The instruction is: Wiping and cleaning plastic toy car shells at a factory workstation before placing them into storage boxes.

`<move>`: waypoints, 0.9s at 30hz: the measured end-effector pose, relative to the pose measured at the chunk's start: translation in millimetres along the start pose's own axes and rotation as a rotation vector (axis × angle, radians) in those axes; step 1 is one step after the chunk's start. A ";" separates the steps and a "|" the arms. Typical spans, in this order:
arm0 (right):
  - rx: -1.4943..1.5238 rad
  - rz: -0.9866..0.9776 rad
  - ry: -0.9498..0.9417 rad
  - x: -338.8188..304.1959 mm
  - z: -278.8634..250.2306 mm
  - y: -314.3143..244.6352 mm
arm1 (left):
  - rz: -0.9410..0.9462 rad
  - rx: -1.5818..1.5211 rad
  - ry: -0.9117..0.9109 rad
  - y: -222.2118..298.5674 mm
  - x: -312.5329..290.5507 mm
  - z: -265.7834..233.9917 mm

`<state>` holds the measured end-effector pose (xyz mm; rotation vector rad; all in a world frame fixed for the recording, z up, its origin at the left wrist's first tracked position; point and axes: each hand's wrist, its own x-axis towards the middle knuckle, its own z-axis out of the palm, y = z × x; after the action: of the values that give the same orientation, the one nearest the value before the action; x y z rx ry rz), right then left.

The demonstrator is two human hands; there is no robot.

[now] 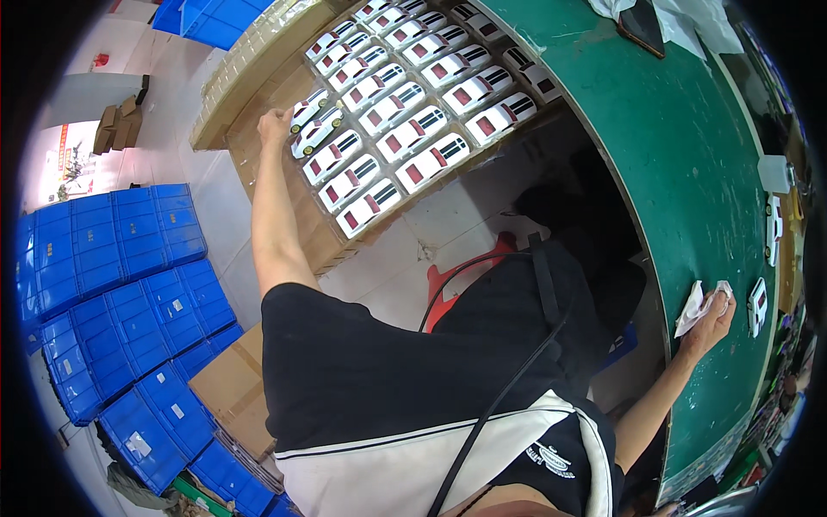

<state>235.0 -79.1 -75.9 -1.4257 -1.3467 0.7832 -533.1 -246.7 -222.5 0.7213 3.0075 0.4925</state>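
Note:
My left hand (274, 126) reaches out to the far left, its fingers closed at the near end of a white toy car (308, 110) by the edge of a cardboard tray. Beside that car stands another white toy car (318, 133) with its wheels showing. Rows of similar white cars with red rear windows and dark stripes fill the tray (289, 172). Over the green table at the right, my right hand (711, 322) is closed on a crumpled white cloth (692, 312). A white toy car (757, 307) lies just right of this hand.
The green table (642, 129) curves along my right, with a phone (642, 30) at its far end. Another white car (773, 228) sits near its right edge. Stacked blue crates (112, 233) and a cardboard box (231, 388) stand left. A red stool (444, 289) is below the tray.

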 end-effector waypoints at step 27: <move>-0.554 -0.217 0.187 38.6 -64.7 -36.7 | 0.683 -0.553 -0.271 168.0 -101.7 -69.4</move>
<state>289.4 -59.7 -15.2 -1.6838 -1.6078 0.1250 -373.8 -170.8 -111.8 1.5663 2.1447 1.0650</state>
